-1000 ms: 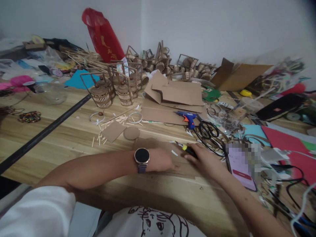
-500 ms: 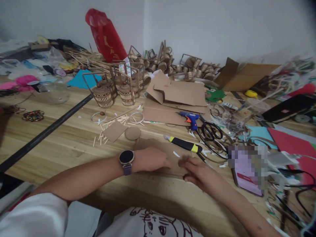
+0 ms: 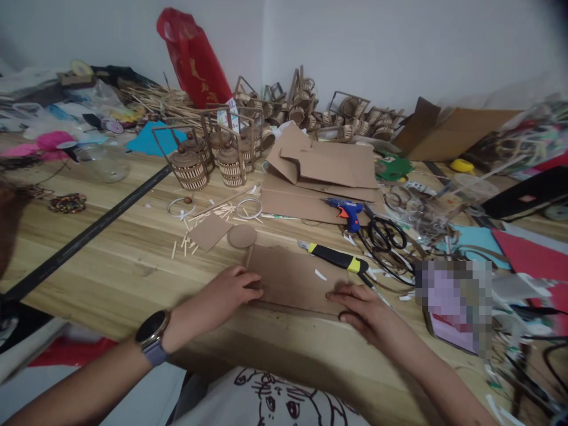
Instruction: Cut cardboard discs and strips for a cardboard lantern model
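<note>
wooden worktop (image 3: 133, 260), pale-grained, backed by a plain wall (image 3: 377, 53). left hand (image 3: 231, 290): fingers loosely bent at the left end of one flat cardboard piece (image 3: 293, 275); whether its edge is pinched cannot be told. right hand (image 3: 366, 307): opened out, fingertips rested on the right end, thumb set apart at the near edge. cardboard piece: laid flat on the worktop, between the hands; judged light, fairly stiff, dry rather than slippery, likely to be creased if pressed hard mid-span; best taken by its two short ends, with fingers kept flat. on it: one white sliver (image 3: 320, 275). at its far right side: one utility knife (image 3: 332, 256), black and yellow, metal end pointed left, not held. farther out: one cardboard disc (image 3: 242, 236), one blue glue gun (image 3: 351, 214), stacked cardboard sheets (image 3: 337, 163), several small lidded baskets (image 3: 189, 170) with tall handles.
</note>
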Demonstrator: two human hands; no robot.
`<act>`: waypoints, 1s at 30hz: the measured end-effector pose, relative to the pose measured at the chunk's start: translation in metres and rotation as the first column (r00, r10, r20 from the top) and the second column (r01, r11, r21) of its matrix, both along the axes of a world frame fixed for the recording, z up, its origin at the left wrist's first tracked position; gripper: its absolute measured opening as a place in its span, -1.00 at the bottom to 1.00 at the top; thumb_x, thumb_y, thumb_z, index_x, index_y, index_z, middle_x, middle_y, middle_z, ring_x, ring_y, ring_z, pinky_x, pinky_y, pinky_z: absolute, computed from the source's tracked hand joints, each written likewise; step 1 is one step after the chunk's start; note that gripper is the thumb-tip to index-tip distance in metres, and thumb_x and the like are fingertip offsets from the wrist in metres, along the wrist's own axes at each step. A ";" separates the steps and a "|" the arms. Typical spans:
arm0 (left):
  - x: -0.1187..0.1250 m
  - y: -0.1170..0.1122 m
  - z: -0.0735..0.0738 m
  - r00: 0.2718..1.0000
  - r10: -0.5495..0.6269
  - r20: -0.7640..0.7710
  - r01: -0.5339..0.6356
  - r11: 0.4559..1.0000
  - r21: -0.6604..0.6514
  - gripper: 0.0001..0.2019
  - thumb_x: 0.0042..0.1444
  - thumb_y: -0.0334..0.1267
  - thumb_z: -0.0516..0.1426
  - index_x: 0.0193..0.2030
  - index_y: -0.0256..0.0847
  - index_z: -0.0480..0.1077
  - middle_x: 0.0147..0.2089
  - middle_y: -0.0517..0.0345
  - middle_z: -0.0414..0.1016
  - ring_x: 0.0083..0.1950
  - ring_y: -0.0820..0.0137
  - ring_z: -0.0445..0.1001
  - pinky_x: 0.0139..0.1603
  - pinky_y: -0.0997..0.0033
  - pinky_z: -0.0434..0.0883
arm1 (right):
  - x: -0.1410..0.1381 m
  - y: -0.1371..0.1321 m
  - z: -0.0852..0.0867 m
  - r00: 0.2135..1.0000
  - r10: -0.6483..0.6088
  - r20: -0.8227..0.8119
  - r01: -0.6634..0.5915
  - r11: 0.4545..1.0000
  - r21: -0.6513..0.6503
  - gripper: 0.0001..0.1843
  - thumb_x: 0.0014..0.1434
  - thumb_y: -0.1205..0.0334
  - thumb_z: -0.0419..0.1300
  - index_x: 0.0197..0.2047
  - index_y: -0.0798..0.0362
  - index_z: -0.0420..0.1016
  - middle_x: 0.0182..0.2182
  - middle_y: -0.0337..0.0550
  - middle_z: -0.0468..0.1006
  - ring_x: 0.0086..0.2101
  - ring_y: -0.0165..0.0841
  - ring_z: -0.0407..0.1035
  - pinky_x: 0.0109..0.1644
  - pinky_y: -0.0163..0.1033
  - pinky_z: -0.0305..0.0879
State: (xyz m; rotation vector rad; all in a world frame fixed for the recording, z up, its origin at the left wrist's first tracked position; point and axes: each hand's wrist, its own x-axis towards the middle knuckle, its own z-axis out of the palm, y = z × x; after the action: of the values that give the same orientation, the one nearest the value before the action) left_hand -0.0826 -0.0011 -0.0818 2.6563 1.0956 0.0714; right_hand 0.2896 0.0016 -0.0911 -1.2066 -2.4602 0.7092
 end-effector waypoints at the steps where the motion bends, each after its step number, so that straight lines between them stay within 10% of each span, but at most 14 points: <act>1: -0.003 0.000 -0.004 1.000 0.009 0.023 -0.009 1.000 -0.003 -0.51 0.20 -0.60 0.05 0.15 -0.09 0.54 0.29 0.01 0.47 0.14 0.16 0.37 0.16 0.19 0.36 | 0.001 -0.001 0.000 1.000 0.000 0.004 0.000 1.000 -0.001 -0.66 0.33 0.21 0.18 0.12 -0.07 0.61 0.01 0.10 0.62 0.05 -0.03 0.47 0.11 0.08 0.42; 30: -0.023 0.014 -0.028 0.956 -0.021 0.292 0.057 0.992 -0.113 -0.67 0.36 -0.35 0.04 0.10 -0.06 0.58 0.26 0.04 0.53 0.17 0.23 0.39 0.20 0.22 0.33 | 0.018 0.002 -0.003 0.995 0.073 0.073 -0.078 0.994 0.080 -0.58 0.43 0.11 0.09 0.21 0.07 0.55 0.07 0.19 0.60 0.10 -0.08 0.48 0.16 0.00 0.46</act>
State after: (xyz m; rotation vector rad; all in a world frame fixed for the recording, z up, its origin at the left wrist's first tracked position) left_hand -0.1060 0.0130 -0.1099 2.4596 0.9205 0.3643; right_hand 0.3074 0.0037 -0.0945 -1.1318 -2.5779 0.5875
